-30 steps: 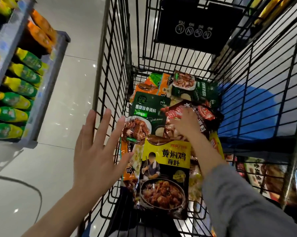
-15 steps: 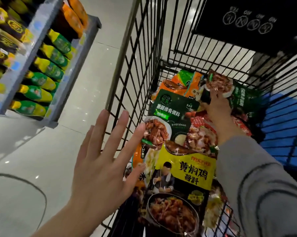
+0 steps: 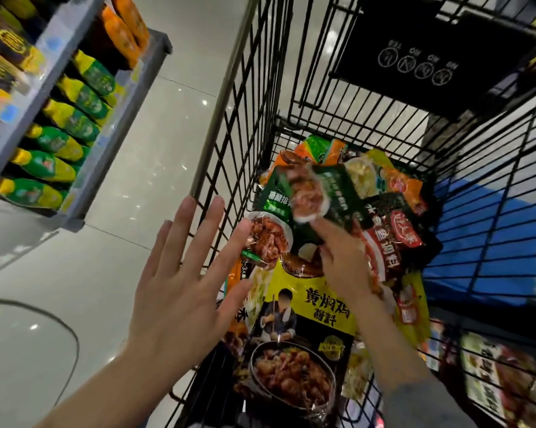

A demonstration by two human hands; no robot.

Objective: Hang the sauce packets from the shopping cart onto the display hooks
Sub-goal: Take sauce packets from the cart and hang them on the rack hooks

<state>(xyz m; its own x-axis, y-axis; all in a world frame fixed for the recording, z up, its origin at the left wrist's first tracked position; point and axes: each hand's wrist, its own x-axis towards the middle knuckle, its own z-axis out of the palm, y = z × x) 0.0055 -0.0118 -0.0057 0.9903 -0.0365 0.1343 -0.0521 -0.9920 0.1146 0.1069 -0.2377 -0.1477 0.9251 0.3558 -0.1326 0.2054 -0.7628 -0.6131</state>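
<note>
While the right hand [image 3: 343, 257] pinches a green sauce packet [image 3: 319, 193] just above the heap in the shopping cart [image 3: 251, 97], the left hand [image 3: 180, 291] hovers spread, fingers straight, outside the cart's wire side.

Blurred and tilted, the packet looks light, thin and floppy, a glossy film pouch likely to slide between fingertips and sag if held by one corner; a firmer hold near its top edge, where a hang hole would probably sit, seems wisest, though no hole is visible. Other packets, including a yellow-and-black chicken sauce packet [image 3: 303, 341], lie beneath.
</note>
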